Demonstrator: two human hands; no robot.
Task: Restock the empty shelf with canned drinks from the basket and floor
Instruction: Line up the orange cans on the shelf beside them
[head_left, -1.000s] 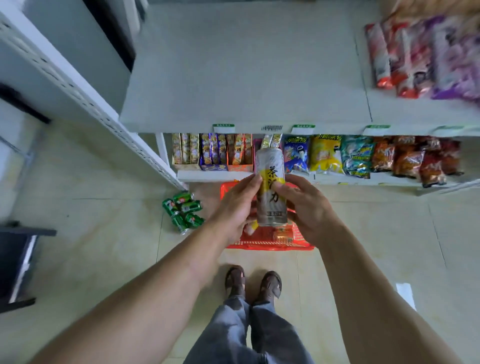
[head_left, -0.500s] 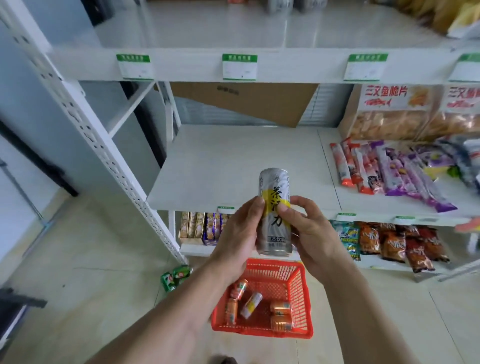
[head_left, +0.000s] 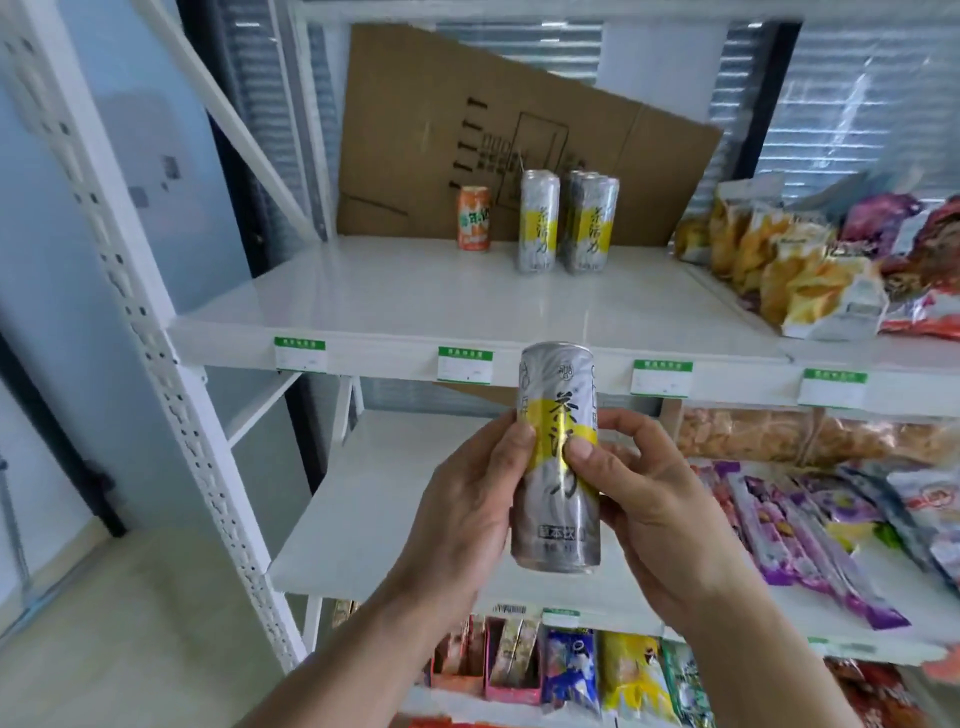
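Upright, one tall silver-and-yellow can (head_left: 557, 462) is held in front of the shelving, level with the front lip of the upper shelf (head_left: 395, 296) and below its surface. It is gripped from both sides: the left hand (head_left: 467, 499) is wrapped round its left flank with the thumb laid on the yellow band, and the right hand (head_left: 644, 499) is closed on its right flank, thumb pressed to the label. Each grip is thus closed narrowly on the can, whose base hangs free below the fingers.

On the upper shelf, near the back, four standing cans can be made out: one short orange can (head_left: 474, 218) at the left, one silver-and-yellow can (head_left: 539, 228) beside it, and a tight cluster (head_left: 591, 228) of at least two more of the same kind, one behind the other; whether a further can is hidden there cannot be told. A sheet of brown cardboard (head_left: 509, 135) is leaned behind them. To the right, bags of snacks (head_left: 810, 270) are piled on the same level.

Four green-and-white price tags (head_left: 465, 365) are clipped along the shelf's front edge. On the shelf below (head_left: 374, 509), purple wrapped packets (head_left: 810, 535) are laid at the right, while the left part is bare. Lower still, small boxes and packets (head_left: 566, 670) are ranged in a row.
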